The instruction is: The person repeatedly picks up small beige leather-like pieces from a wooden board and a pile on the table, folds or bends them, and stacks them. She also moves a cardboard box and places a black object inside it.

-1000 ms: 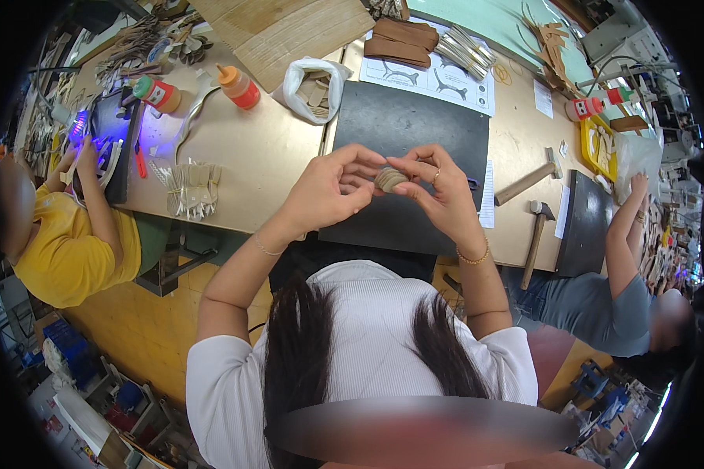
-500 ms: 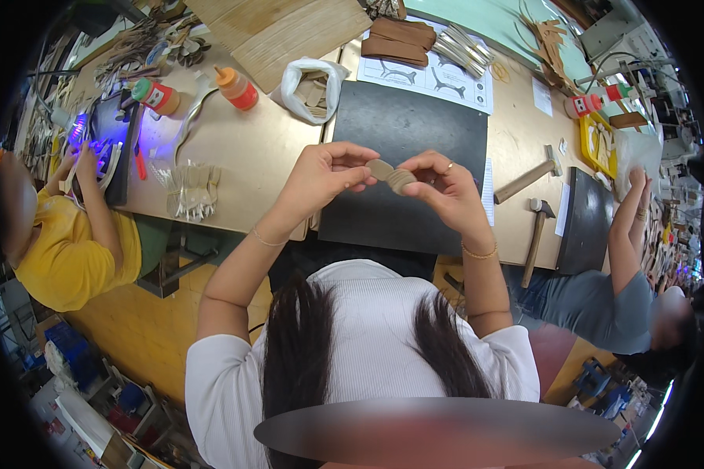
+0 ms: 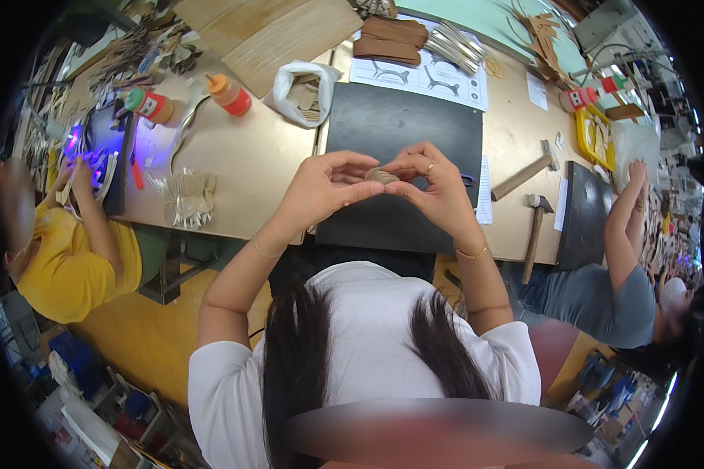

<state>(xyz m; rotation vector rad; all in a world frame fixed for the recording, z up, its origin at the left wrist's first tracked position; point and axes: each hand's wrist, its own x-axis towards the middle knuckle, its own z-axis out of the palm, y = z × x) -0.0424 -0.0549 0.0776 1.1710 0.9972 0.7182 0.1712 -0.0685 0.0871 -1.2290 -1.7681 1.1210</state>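
Above the black mat point(image 3: 403, 117), a small stack of rounded, flat beige pieces point(image 3: 382, 177) is held between my two hands. My left hand point(image 3: 321, 184) pinches the stack's left side, thumb below and fingers above, slightly blurred. My right hand point(image 3: 434, 184) grips its right side with thumb and fingertips. The fingers partly cover the pieces, and their material is hard to tell. Beyond my left hand stands a white bag point(image 3: 330, 100) with similar beige pieces point(image 3: 305, 94) inside. A dark blue, slim object point(image 3: 467, 180) lies by my right hand, partly hidden.
Two hammers point(image 3: 522, 177) point(image 3: 533, 234) lie to the right, near a yellow tray point(image 3: 582, 134). On the left are an orange-capped bottle point(image 3: 228, 95), a green-capped bottle point(image 3: 150, 105) and a white-tipped bundle point(image 3: 190, 199). Brown strips point(image 3: 389, 41) lie ahead. People work on both sides.
A single beige piece, held apart in my left hand before, is now together with the stack. My hands have come closer together, and the right one has shifted left.
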